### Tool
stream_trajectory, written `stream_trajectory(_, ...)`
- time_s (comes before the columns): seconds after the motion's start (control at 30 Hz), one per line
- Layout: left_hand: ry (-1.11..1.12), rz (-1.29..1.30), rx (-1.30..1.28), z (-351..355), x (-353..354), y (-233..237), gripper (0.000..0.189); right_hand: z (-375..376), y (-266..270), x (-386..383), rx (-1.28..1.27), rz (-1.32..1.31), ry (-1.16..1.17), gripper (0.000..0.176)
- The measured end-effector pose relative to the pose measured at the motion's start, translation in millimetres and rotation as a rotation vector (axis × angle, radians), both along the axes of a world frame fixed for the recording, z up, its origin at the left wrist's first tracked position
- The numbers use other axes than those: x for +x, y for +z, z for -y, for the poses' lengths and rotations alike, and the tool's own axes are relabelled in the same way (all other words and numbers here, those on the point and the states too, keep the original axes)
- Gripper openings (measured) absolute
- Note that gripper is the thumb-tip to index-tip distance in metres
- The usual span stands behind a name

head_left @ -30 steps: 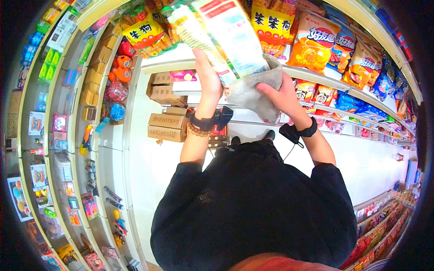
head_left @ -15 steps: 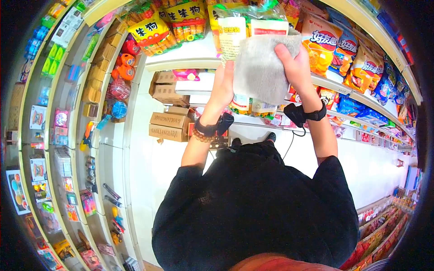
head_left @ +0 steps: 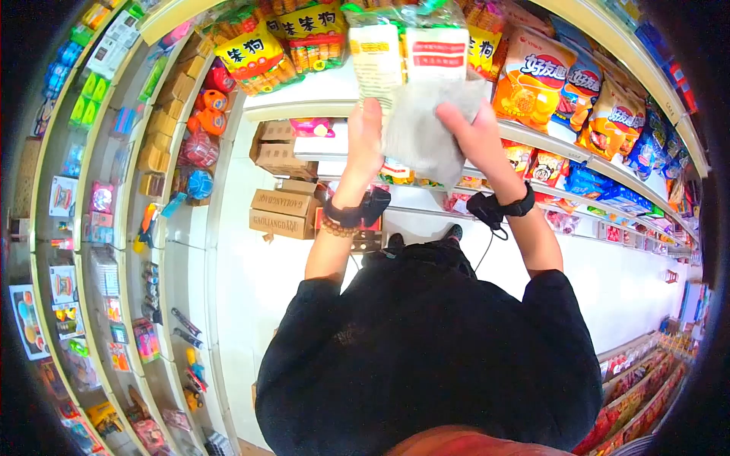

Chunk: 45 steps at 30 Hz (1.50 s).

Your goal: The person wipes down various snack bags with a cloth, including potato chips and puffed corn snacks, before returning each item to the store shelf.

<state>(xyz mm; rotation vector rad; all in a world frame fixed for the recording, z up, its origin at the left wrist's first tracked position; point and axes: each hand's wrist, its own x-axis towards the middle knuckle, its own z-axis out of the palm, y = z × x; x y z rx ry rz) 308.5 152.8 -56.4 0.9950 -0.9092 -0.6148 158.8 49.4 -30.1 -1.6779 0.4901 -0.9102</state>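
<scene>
A clear plastic snack bag (head_left: 436, 61) with white, yellow and red labels and green at its top is held up in front of the shelf. My left hand (head_left: 364, 144) is closed on its left edge, thumb on the near side. A grey cloth (head_left: 426, 125) covers the bag's lower part. With its thumb on top, my right hand (head_left: 477, 137) grips this cloth at the right side, against the bag. The fingers behind are hidden. Both wrists wear black bands, and a beaded bracelet circles the left one.
Yellow-labelled snack packs (head_left: 251, 57) line the shelf behind, with orange chip bags (head_left: 526, 83) to the right. Cardboard boxes (head_left: 283, 213) are stacked below on the left. Toy shelves (head_left: 171, 251) run down the left side, and a cable (head_left: 487, 247) hangs from the right wrist.
Both hands, the bag and the cloth have shifted slightly left. More of the bag's labels now shows above the cloth, which sits lower and looks more crumpled.
</scene>
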Motion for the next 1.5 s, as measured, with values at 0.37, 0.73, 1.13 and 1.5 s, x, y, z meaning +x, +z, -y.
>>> stream_trajectory(0.37,0.522,-0.076,-0.054,7.8,64.9,-6.5,0.053,8.7,26.5,-44.5,-0.570,-0.146,-0.039,0.053)
stream_trajectory(0.73,0.658,0.120,-0.157,30.7,122.2,17.5,0.053,-62.7,145.2,-113.5,-1.248,-0.147,0.039,0.058)
stream_trajectory(1.13,0.729,0.202,-0.029,60.7,158.2,-12.0,0.048,-94.3,179.5,-111.9,-1.067,-0.495,-0.179,0.037)
stream_trajectory(1.5,1.153,0.649,0.128,57.1,145.2,5.0,0.072,-56.6,180.1,-146.0,-1.152,-0.337,-0.018,0.071)
